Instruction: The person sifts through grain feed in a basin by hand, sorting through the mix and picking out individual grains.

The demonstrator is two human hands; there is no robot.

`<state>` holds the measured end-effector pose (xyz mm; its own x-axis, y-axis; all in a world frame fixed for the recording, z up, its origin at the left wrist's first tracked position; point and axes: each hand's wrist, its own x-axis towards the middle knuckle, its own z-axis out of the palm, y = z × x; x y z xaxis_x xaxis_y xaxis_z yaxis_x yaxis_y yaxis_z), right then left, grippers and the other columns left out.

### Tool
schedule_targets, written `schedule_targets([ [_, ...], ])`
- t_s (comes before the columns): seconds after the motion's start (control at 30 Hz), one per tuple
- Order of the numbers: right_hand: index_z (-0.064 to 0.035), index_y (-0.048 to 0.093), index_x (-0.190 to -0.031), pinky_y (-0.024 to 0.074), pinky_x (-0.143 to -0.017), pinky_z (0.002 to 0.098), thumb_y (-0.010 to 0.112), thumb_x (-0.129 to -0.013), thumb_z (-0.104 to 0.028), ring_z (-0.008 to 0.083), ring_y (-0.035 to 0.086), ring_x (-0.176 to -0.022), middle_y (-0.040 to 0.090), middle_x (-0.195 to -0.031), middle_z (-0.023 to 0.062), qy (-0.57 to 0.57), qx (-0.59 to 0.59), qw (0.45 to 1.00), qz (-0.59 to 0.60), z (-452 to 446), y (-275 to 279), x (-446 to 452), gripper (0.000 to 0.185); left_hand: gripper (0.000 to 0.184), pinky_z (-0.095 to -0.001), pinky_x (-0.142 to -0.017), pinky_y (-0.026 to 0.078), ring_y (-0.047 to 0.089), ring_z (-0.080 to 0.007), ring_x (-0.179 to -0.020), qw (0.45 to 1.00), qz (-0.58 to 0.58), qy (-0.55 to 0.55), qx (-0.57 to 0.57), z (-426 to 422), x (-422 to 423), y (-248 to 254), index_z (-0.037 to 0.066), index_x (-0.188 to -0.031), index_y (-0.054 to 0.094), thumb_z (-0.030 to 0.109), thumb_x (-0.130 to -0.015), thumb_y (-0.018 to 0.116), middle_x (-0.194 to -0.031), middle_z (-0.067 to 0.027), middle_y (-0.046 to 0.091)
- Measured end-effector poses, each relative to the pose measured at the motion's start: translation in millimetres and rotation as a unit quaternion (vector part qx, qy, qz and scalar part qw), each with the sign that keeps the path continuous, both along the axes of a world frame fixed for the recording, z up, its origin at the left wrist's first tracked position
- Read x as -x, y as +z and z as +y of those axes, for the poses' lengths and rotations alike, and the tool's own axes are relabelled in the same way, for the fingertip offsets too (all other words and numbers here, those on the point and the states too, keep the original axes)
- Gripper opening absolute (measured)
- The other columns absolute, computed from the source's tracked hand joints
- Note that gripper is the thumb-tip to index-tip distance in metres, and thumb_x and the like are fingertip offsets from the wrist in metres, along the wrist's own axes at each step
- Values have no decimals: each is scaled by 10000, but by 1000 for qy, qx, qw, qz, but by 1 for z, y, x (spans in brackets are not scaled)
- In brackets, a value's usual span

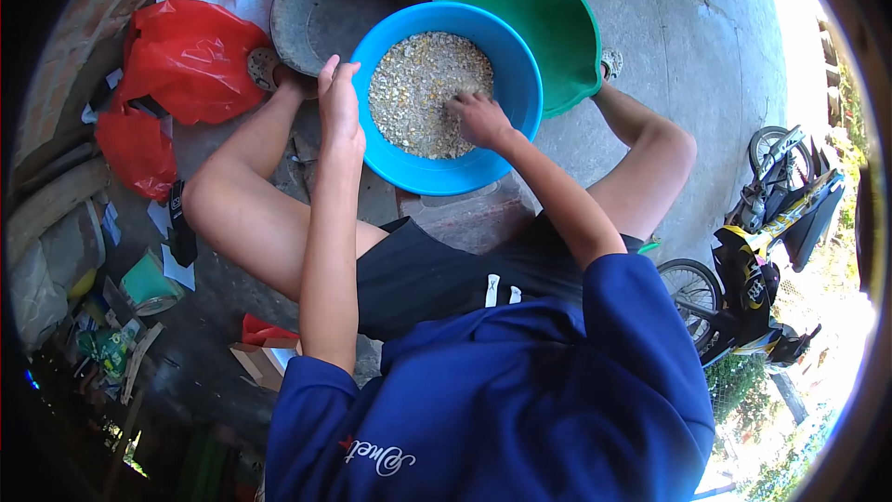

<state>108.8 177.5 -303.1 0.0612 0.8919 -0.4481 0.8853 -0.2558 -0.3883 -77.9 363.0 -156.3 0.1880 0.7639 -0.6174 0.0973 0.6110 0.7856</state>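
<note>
A round blue basin [446, 178] sits between my knees, partly filled with pale, coarse crushed grain [423, 93]. My left hand [340, 110] grips the basin at its left rim, with its thumb and fingers near the edge. Inside the basin, my right hand [480, 121] reaches over the right side of the grain. Its fingers are apart and slightly bent, and the tips touch the grain. No object shows in that hand.
Behind the basin stand a dark, worn tub [325, 14] and a green basin [557, 37]. Red plastic bags [190, 56] lie at the left, near scraps and a small cardboard box [265, 361]. A motorbike [743, 270] is parked on the right.
</note>
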Motion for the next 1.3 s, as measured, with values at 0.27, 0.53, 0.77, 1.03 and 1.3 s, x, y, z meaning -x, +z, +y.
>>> schedule_targets([
  [0.27, -98, 557, -1362, 517, -1028, 510, 585, -824, -61, 442, 544, -1253, 555, -1331, 220, -102, -43, 993, 44, 57, 1, 41, 540, 747, -496, -1203, 247, 272, -385, -1513, 999, -28, 9, 11, 0, -1, 8, 65, -1580, 310, 300, -947, 631, -1623, -225, 309],
  [0.53, -106, 544, -1398, 507, -1016, 528, 601, -816, -85, 420, 603, -1194, 574, -1318, 205, -98, -52, 991, 72, 30, 10, 31, 586, 648, -462, -1128, 373, 419, -358, -1435, 985, -126, 79, 82, -2, 3, 6, 51, -1544, 341, 227, -976, 599, -1578, -234, 358],
  [0.77, -27, 520, -1368, 519, -974, 551, 613, -818, -124, 479, 611, -1114, 562, -1261, 288, -249, -111, 962, 30, 75, -3, -8, 567, 621, -440, -1067, 437, 494, -335, -1373, 988, -79, 92, 100, -9, 0, -3, 47, -1526, 349, 205, -977, 591, -1514, -216, 425],
  [1.03, -13, 543, -1214, 521, -960, 564, 634, -875, -219, 483, 614, -1115, 586, -1247, 270, -156, -56, 984, 67, 38, -17, 60, 406, 589, -432, -989, 476, 589, -320, -1266, 988, -118, 73, 69, -7, -6, 6, 30, -1509, 360, 171, -977, 570, -1422, -196, 495],
  [1.3, 6, 699, -1034, 524, -892, 560, 604, -950, -386, 472, 680, -953, 711, -993, 296, -142, 79, 978, 129, -9, -16, 60, 411, 425, -364, -929, 489, 652, -247, -1172, 983, -156, 1, 93, -8, -16, 4, 51, -1382, 525, 221, -994, 562, -1302, -138, 648],
])
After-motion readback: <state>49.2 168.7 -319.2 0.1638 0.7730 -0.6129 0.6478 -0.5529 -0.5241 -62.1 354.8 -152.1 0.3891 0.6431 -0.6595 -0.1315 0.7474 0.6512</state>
